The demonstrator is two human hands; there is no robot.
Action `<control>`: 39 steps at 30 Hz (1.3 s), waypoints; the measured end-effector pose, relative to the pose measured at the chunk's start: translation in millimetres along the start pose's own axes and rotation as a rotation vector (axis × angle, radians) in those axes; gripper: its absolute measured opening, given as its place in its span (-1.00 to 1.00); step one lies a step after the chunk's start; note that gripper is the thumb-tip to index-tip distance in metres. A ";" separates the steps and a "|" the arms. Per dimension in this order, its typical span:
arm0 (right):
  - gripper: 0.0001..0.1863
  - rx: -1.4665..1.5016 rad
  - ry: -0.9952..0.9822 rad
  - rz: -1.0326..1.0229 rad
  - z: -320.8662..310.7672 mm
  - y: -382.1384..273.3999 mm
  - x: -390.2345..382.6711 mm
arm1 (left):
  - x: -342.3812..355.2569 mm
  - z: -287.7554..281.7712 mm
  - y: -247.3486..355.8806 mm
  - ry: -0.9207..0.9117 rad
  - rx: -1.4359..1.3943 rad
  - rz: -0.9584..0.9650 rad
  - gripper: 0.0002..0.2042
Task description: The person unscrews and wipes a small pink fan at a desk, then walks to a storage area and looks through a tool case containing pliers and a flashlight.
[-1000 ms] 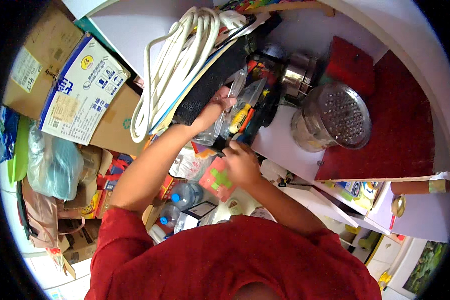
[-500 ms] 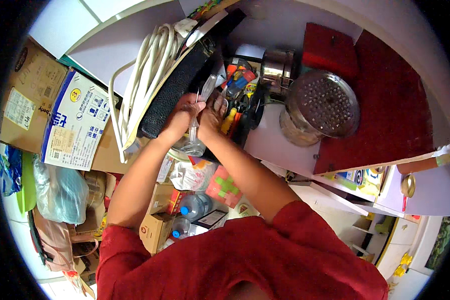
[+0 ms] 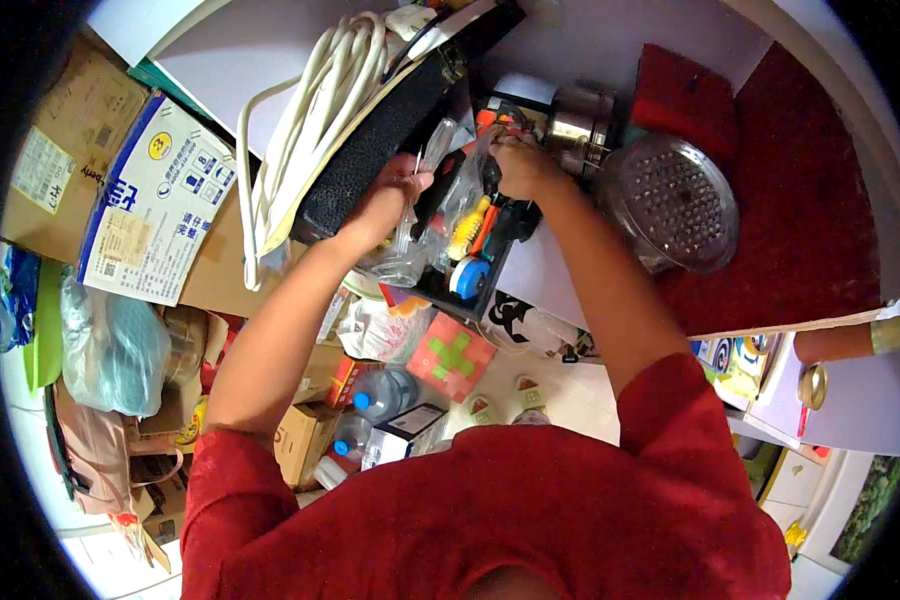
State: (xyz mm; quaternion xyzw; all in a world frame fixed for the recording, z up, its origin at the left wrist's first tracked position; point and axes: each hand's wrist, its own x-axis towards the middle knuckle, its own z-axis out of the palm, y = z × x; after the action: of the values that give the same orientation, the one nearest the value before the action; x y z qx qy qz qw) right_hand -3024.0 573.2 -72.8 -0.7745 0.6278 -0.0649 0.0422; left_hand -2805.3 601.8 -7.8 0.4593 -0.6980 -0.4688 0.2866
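Note:
My left hand (image 3: 395, 195) is closed on a long, clear, round-ended plastic piece (image 3: 437, 145), beside the raised black lid of an open case (image 3: 485, 300). Crumpled clear plastic (image 3: 405, 262) hangs below that hand and spreads across the case. My right hand (image 3: 522, 165) reaches over the case's far part, fingers curled down; clear plastic runs up to them, but what they grip is partly hidden. Inside the case lie a yellow-handled tool (image 3: 470, 230), an orange-handled tool (image 3: 488, 226) and a blue-and-white round roll (image 3: 469, 277).
A coil of white cable (image 3: 315, 110) rests against the lid. Right of the case stand a metal pot (image 3: 580, 125), a perforated steel lid (image 3: 668, 200) and a red box (image 3: 685, 105). Cartons (image 3: 155, 205) are at left; water bottles (image 3: 385, 393) and a patterned red-green box (image 3: 452, 357) are below.
My right hand has moved away from the left, toward the case's far right. Clear plastic now stretches between the hands, and the blue-and-white roll has come into sight.

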 end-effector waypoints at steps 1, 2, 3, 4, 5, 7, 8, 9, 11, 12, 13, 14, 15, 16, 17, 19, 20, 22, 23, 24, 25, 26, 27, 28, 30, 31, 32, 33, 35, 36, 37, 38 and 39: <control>-0.39 0.002 -0.003 -0.015 10.4 -3.5 3.7 | -1.7 -5.2 -3.3 0.017 -0.062 0.041 -0.82; -0.43 -0.058 0.143 -0.026 15.9 -1.7 1.0 | -1.8 -1.7 -2.1 0.017 -0.064 0.042 -0.82; -0.48 -0.118 0.288 -0.038 19.1 1.5 -0.3 | -2.0 3.1 0.0 0.042 -0.059 0.069 -0.82; -0.48 -0.122 0.290 -0.037 16.6 8.5 4.8 | -1.8 5.8 1.8 0.067 -0.055 0.096 -0.83; -0.45 -0.095 0.110 -0.044 8.0 11.8 12.8 | -0.8 4.3 -0.3 0.069 -0.055 0.096 -0.83; -0.43 -0.070 -0.067 -0.050 -1.6 12.6 18.0 | 4.5 1.5 -4.5 0.011 -0.022 0.084 -0.84; -0.37 -0.095 -0.188 -0.031 -7.1 5.2 20.4 | 2.7 0.6 -4.1 0.016 -0.022 0.081 -0.84; -0.31 -0.120 -0.308 -0.011 -11.4 -1.6 19.9 | 0.9 0.7 -3.4 0.022 -0.017 0.078 -0.84; -0.35 -0.184 -0.236 -0.028 -8.0 -6.2 9.2 | -0.1 0.5 -2.3 0.030 -0.016 0.077 -0.84; -0.38 -0.246 -0.164 -0.041 -4.8 -7.6 3.8 | 0.4 0.7 -2.8 0.019 -0.017 0.088 -0.84; -0.38 -0.250 -0.162 -0.044 -1.3 -10.8 0.6 | 0.6 0.7 -3.3 0.009 -0.018 0.099 -0.84; -0.39 -0.198 -0.128 -0.037 1.0 -13.1 -1.7 | 1.3 1.7 -3.3 0.007 -0.020 0.107 -0.84; -0.40 -0.145 -0.094 -0.032 2.9 -14.5 -3.9 | 0.4 2.8 -4.0 0.006 0.004 0.140 -0.83; -0.37 -0.154 -0.086 -0.018 4.9 -15.4 -6.7 | 1.1 3.0 -4.3 0.005 0.027 0.172 -0.83; -0.37 -0.156 -0.085 -0.021 -0.5 -16.2 -7.5 | 1.2 1.6 -4.9 0.009 0.026 0.173 -0.83; -0.32 -0.020 -0.164 -0.038 -11.4 -17.0 -8.4 | 1.1 -2.3 -7.2 -0.063 -0.007 0.106 -0.83; -0.32 -0.021 -0.166 -0.037 -12.3 -18.0 -8.4 | 0.9 -2.0 -7.0 -0.063 -0.009 0.106 -0.83; -0.46 -0.086 -0.087 0.017 -12.7 -22.4 -7.3 | -0.3 -1.5 -7.4 -0.003 0.013 0.030 -0.83; -0.46 -0.089 -0.085 0.023 -10.2 -16.2 -5.9 | -0.6 1.5 -3.0 -0.007 0.011 0.035 -0.83; -0.50 -0.034 0.063 0.020 -5.3 -6.6 -3.9 | -2.0 5.7 2.8 -0.007 -0.033 0.027 -0.82; -0.54 0.020 0.212 0.019 -1.1 3.5 -1.1 | -1.9 9.3 6.4 -0.007 -0.077 0.019 -0.80; -0.54 0.025 0.210 0.013 -4.3 1.4 5.4 | -1.0 4.7 2.5 -0.002 -0.075 0.013 -0.80; -0.59 0.074 0.277 0.153 -13.1 -2.4 11.3 | 1.2 -1.1 -1.7 -0.036 -0.044 0.009 -0.77; -0.65 0.123 0.344 0.295 -20.7 -6.5 14.7 | 2.2 -5.6 -6.2 -0.071 -0.013 0.005 -0.74; -0.70 0.218 0.478 0.345 -38.3 -4.6 10.8 | 1.5 -2.4 -7.2 -0.023 0.000 0.012 -0.73; -0.74 0.317 0.614 0.396 -43.8 -2.3 7.4 | 0.7 -0.6 -7.3 0.024 0.017 0.020 -0.73; -0.83 0.357 0.711 0.395 -50.6 2.5 11.9 | 0.7 1.5 -5.8 0.018 0.017 0.024 -0.73; -0.83 0.355 0.715 0.401 -54.9 8.2 10.3 | 0.8 3.4 -3.8 0.017 0.030 0.049 -0.74; -0.86 0.568 0.858 0.518 -68.3 16.4 8.3 | 2.9 3.5 -4.6 0.015 0.044 0.074 -0.74; -0.86 0.569 0.858 0.519 -68.3 15.7 7.2 | 6.5 0.4 -9.5 -0.025 0.025 0.046 -0.73; -0.86 0.525 0.881 0.490 -69.4 13.7 5.2 | 8.2 -2.0 -13.3 -0.065 0.006 0.018 -0.72; -0.85 0.478 0.907 0.463 -69.7 15.5 3.4 | 9.5 -1.7 -13.8 -0.070 0.006 0.022 -0.72; -0.84 0.431 0.933 0.436 -70.0 16.9 1.3 | 10.5 -1.1 -14.3 -0.102 -0.013 0.050 -0.73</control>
State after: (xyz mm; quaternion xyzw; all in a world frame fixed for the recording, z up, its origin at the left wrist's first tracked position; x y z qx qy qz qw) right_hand -3050.8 569.6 -6.1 -0.4896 0.6983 -0.5174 -0.0701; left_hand -2803.4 589.8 -20.8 0.4152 -0.7201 -0.4887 0.2651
